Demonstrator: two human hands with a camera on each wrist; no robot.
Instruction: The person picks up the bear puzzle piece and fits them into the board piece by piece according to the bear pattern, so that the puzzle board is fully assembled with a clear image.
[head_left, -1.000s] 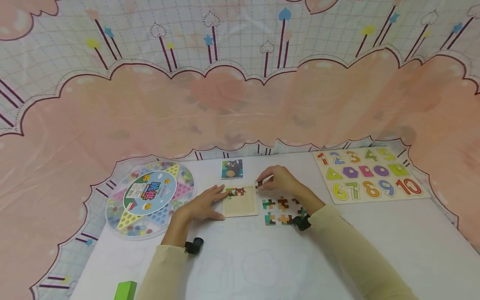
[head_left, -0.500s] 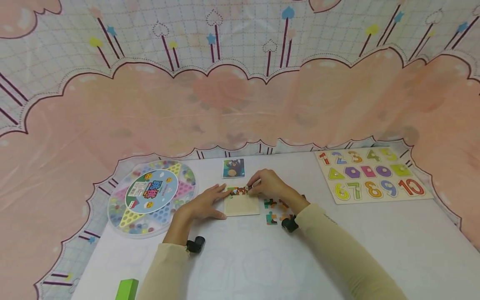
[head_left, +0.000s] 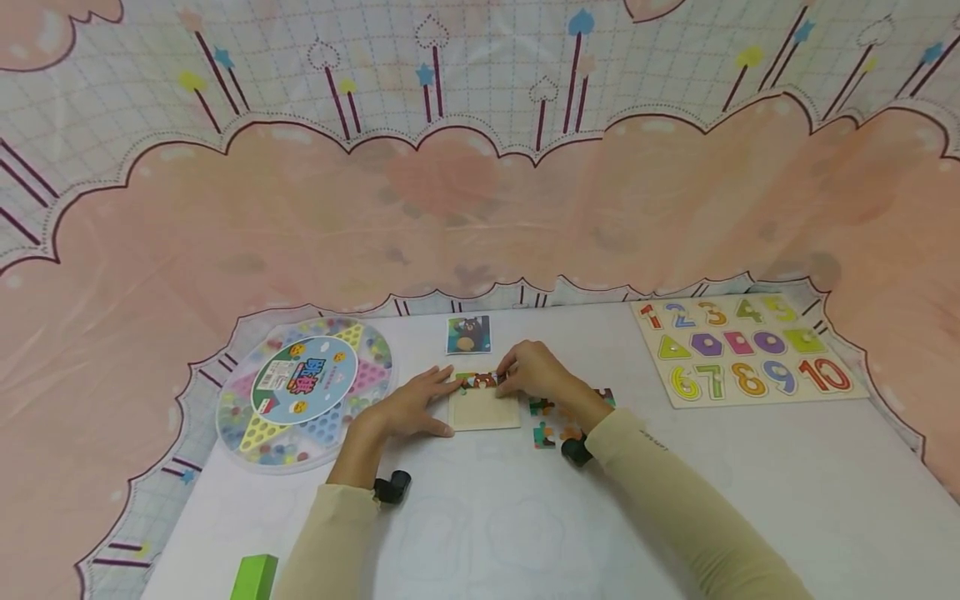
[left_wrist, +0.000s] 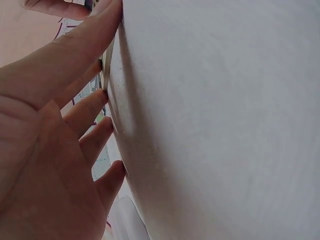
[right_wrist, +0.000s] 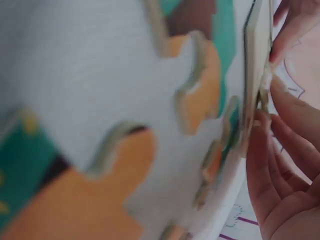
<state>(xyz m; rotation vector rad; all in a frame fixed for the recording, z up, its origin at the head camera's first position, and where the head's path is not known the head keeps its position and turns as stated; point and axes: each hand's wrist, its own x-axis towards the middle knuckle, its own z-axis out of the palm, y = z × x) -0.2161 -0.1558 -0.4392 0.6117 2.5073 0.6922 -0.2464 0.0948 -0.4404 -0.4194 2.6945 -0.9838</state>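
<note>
A small wooden puzzle tray (head_left: 485, 413) lies on the white table, with joined bear-picture pieces (head_left: 480, 381) along its far edge. My left hand (head_left: 408, 406) rests at the tray's left side, fingers spread and fairly straight, fingertips touching the far-left corner. At the far-right corner my right hand (head_left: 542, 372) pinches a puzzle piece (right_wrist: 265, 92) between thumb and fingers, against the row; the fingers hide most of it. Loose puzzle pieces (head_left: 544, 435) lie right of the tray, partly under my right forearm; they look large in the right wrist view.
A picture card (head_left: 468, 335) of a bear lies behind the tray. To the left is a round Chinese checkers board (head_left: 303, 392) with marbles. A wooden number-and-shape board (head_left: 750, 350) lies at the right, a green block (head_left: 253, 577) at the near left.
My right hand has carried the puzzle piece leftward from beside the tray onto its far-right corner, and stays there over the last half second. My left hand has kept its place.
</note>
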